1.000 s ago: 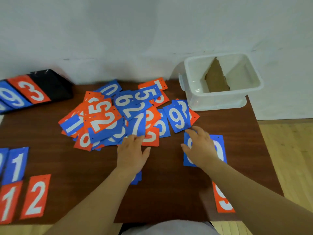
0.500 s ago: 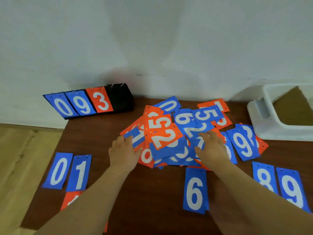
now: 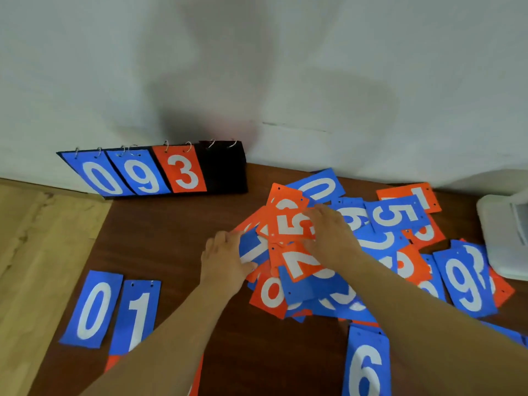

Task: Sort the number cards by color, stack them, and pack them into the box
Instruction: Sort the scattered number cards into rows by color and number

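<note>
A loose pile of blue and orange number cards (image 3: pixel 380 252) covers the middle of the dark wooden table (image 3: pixel 171 238). My left hand (image 3: pixel 225 261) lies flat at the pile's left edge, fingertips on a blue 1 card (image 3: pixel 254 250). My right hand (image 3: pixel 328 232) reaches over the pile, and its fingers cover the right edge of an orange 5 card (image 3: pixel 288 225); I cannot tell if it grips the card. An orange 2 card (image 3: pixel 300 261) lies just below that hand. Only a corner of the white plastic box (image 3: pixel 503 238) shows at the right edge.
Blue 0 (image 3: pixel 91 310) and blue 1 (image 3: pixel 137 315) cards lie side by side at front left, orange cards (image 3: pixel 113 362) partly hidden under my left arm. A blue 6 (image 3: pixel 365 364) lies at the front. A black flip scoreboard (image 3: pixel 225 170) stands against the wall. The table's left edge drops to wooden floor (image 3: pixel 43 252).
My view has swung left, so the box has slid to the right edge. My right hand moved left across the pile onto the orange 5. My left hand stays at the pile's left edge.
</note>
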The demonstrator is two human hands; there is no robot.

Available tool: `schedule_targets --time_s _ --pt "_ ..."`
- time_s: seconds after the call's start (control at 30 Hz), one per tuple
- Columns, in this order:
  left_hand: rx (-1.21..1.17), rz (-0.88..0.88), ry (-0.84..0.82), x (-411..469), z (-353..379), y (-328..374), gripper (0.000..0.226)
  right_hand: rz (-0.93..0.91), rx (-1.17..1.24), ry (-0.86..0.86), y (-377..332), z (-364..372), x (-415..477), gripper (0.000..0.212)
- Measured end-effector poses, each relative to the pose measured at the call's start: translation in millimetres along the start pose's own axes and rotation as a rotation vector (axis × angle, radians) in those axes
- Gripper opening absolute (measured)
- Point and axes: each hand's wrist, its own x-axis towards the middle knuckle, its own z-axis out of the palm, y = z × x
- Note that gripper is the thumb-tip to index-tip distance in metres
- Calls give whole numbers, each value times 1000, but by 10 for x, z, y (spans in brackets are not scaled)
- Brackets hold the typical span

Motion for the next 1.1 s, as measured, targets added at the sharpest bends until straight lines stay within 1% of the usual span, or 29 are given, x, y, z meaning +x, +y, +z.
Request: schedule_targets --time_s 0.07,0.13,0.2,0.27,0.4,0.47,0.53,0.7,0.8,0.87,0.93,1.03,1.1 --pt "-40 -22 -10 42 8 23 88 -43 -56 -22 -21 23 183 71" --pt "-129 -33 -17 78 5 29 84 -77 -92 -37 -5 24 304 69" --pt "-291 -56 -34 94 -10 11 73 -83 -132 -40 25 6 364 69" --pt "-396 -85 -26 99 -45 -36 62 -61 -130 -56 53 -24 403 72" --pt "-522 -116 91 99 -140 -125 50 -41 -85 -61 76 -61 508 77" --pt "-618 -143 153 98 -192 -147 45 -39 -75 -62 51 -86 547 74" --pt "-674 -179 213 77 -247 -164 41 -34 -42 -42 31 -111 547 66" --pt "-826 -244 332 -33 -305 -220 39 -17 157 63 58 -156 459 33" --pt "-969 -310 414 -135 -336 -227 33 7 263 181 51 -237 272 18" --pt "-1077 -354 462 -224 -361 -231 30 62 346 255 36 -313 66 15" --pt "-1140 -368 499 -336 -397 -220 30 163 501 279 38 -357 -165 16" --pt "-1136 -290 491 -559 -422 -153 35 271 776 266 75 -326 -544 20" --pt "-1124 -257 460 -751 -414 -94 40 289 863 244 113 -273 -814 23"
